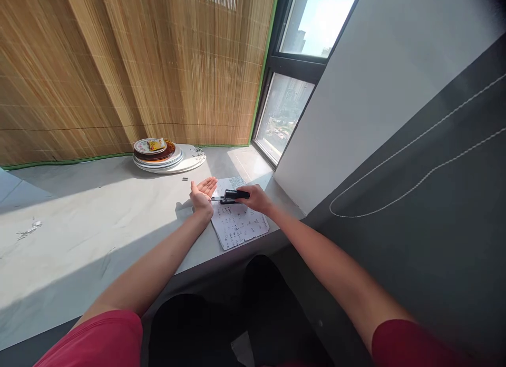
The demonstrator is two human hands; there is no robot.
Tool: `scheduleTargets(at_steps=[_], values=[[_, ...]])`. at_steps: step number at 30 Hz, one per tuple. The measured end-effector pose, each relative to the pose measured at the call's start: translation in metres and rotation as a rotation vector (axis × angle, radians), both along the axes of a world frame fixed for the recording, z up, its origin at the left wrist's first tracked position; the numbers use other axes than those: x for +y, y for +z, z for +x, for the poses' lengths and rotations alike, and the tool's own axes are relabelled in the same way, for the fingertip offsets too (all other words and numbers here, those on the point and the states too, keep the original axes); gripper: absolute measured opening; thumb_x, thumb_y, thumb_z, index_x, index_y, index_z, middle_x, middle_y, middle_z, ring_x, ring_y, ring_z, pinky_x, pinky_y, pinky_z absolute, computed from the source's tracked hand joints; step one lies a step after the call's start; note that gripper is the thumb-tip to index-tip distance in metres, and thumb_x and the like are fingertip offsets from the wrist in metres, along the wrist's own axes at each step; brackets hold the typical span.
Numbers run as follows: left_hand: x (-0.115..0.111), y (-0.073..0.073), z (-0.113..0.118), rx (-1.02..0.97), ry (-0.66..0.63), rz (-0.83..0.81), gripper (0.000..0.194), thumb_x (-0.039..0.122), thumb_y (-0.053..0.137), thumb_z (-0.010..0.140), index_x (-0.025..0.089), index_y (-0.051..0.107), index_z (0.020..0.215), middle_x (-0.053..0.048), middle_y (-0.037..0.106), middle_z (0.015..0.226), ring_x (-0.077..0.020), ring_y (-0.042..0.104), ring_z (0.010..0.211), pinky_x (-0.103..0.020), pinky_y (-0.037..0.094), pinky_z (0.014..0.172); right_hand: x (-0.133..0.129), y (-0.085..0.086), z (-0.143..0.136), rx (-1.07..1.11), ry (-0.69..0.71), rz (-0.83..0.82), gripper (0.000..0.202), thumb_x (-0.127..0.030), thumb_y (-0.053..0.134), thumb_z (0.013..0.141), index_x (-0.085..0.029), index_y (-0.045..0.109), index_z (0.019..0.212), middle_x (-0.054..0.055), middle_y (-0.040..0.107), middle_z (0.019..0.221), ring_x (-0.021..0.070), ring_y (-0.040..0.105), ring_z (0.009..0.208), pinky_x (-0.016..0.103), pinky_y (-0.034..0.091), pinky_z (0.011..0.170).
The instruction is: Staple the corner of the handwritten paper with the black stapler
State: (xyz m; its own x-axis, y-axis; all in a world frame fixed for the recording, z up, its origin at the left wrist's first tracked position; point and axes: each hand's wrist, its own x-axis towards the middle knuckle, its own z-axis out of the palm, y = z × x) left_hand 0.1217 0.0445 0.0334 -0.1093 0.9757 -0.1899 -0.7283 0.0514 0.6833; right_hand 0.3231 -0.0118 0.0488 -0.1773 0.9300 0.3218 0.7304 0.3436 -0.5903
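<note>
My right hand [256,198] is closed around a black stapler [236,194], whose front end points left. A thin metal part shows at that end, close to my left hand. My left hand [204,194] lies palm up with its fingers stretched out, just left of the stapler; I make out nothing in the palm. Beneath the stapler lie white paper sheets [239,227] with handwriting and a dense printed patch at the far end. A small dark strip, perhaps staples [185,179], rests on the sill beyond my left hand.
A stack of plates [174,164] with a yellow packet [157,144] on top stands by the bamboo blind [158,66]. Small scraps [29,230] lie on the pale sill [98,219] at left. To the right are a window [284,114] and a hanging bead chain [379,211].
</note>
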Motion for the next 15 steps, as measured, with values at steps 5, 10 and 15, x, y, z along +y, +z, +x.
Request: scheduleTargets(at_steps=[5,10,15], values=[[0.0,0.001,-0.001,-0.206,-0.213,0.043,0.065,0.055,0.029,0.117,0.008,0.071,0.133,-0.026,0.071,0.144,-0.0318,0.072,0.135,-0.038,0.063,0.106,-0.016,0.007,-0.018,-0.253,0.019,0.428,0.023,-0.02,0.069,0.105,-0.025,0.079,0.125,0.009,0.082,0.121,0.0264,0.073,0.112,0.042,0.051,0.1],[-0.003,0.004,-0.004,-0.272,-0.358,0.059,0.066,0.06,0.028,0.117,0.011,0.066,0.141,-0.024,0.072,0.142,-0.0315,0.071,0.135,-0.039,0.066,0.099,-0.03,0.017,-0.031,-0.481,0.167,0.423,0.034,-0.017,0.047,0.116,-0.03,0.074,0.131,0.006,0.08,0.128,0.0232,0.069,0.115,0.042,0.045,0.101],[-0.003,0.006,-0.001,-0.268,-0.34,0.02,0.05,0.044,0.036,0.118,0.008,0.066,0.136,-0.025,0.074,0.136,-0.0283,0.075,0.127,-0.038,0.065,0.102,-0.035,0.016,-0.034,-0.364,0.084,0.319,0.035,-0.022,0.046,0.115,-0.032,0.077,0.127,0.007,0.079,0.128,0.0267,0.069,0.113,0.046,0.044,0.105]])
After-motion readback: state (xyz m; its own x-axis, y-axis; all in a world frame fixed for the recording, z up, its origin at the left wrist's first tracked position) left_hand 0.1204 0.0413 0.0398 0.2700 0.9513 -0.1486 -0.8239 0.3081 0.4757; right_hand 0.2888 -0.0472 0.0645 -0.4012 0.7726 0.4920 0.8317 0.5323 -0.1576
